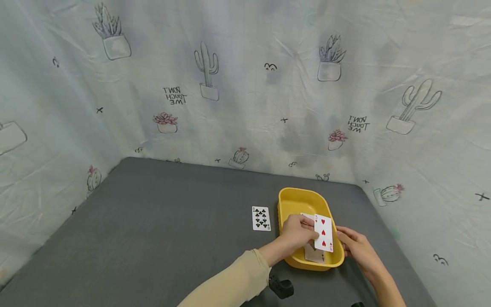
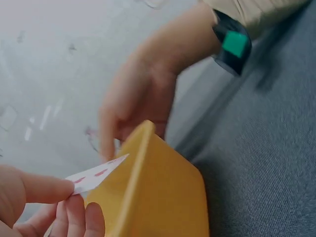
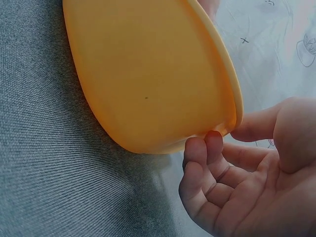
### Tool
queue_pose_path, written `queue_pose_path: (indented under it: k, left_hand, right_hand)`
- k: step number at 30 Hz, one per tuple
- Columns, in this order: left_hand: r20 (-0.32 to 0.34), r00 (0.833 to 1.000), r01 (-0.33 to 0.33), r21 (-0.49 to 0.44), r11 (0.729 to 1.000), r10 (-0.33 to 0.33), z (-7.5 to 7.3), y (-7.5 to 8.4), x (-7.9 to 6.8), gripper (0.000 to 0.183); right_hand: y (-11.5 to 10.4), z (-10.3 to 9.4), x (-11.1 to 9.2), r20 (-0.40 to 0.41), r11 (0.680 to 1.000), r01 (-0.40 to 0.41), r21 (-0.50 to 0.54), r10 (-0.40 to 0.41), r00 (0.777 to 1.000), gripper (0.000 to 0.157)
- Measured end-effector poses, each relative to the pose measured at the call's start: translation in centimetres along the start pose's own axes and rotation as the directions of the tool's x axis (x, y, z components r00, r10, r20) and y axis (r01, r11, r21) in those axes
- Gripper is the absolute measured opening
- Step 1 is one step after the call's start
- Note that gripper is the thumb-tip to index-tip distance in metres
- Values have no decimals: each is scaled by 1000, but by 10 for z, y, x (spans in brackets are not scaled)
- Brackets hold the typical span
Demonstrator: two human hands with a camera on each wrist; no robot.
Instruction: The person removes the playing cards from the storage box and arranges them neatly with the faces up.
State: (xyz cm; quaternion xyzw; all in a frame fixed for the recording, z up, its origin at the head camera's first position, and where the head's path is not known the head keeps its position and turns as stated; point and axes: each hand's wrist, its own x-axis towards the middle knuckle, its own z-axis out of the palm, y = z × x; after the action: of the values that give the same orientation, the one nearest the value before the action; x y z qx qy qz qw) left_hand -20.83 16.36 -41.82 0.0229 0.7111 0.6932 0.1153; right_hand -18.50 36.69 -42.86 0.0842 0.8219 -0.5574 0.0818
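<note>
In the head view my left hand (image 1: 295,233) pinches a playing card, the three of hearts (image 1: 323,232), between thumb and fingers above a yellow plastic basket (image 1: 281,204). The left wrist view shows the same three of hearts (image 2: 94,178) tilted beside the basket's rim. My right hand (image 1: 358,251) grips the basket's right side, thumb at the rim and curled fingers against the outer wall, as the right wrist view shows. Inside the basket lie other cards, one of them a white card (image 1: 315,255) near the front end, partly hidden by the left hand.
A clubs card (image 1: 261,218) lies face up on the dark grey table (image 1: 172,230), just left of the basket. A light curtain (image 1: 245,85) printed with cacti stands behind and at both sides of the table. A black wrist device (image 1: 281,286) hangs under the left cuff.
</note>
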Motion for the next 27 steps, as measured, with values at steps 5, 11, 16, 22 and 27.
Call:
queue_pose_path:
  k: [5, 11, 16, 22, 27]
  left_hand:
    - [44, 995, -83, -117, 990, 88, -24, 9, -9, 19]
    - [89, 983, -147, -117, 982, 158, -62, 22, -17, 19]
    - [90, 978, -186, -50, 981, 190, -101, 28, -19, 18]
    - [31, 979, -201, -28, 979, 202, -151, 25, -12, 19]
    - [-55, 984, -169, -35, 985, 167, -180, 18, -5, 20]
  right_hand:
    - [-3, 0, -1, -5, 1000, 16, -23, -16, 1000, 49]
    - [-4, 1, 0, -12, 1000, 16, -18, -16, 1000, 48]
    - [-1, 1, 2, -20, 1000, 14, -21, -15, 1000, 48]
    - [-1, 2, 4, -25, 1000, 5, -16, -5, 1000, 47]
    - [-2, 2, 3, -27, 1000, 3, -26, -4, 1000, 48]
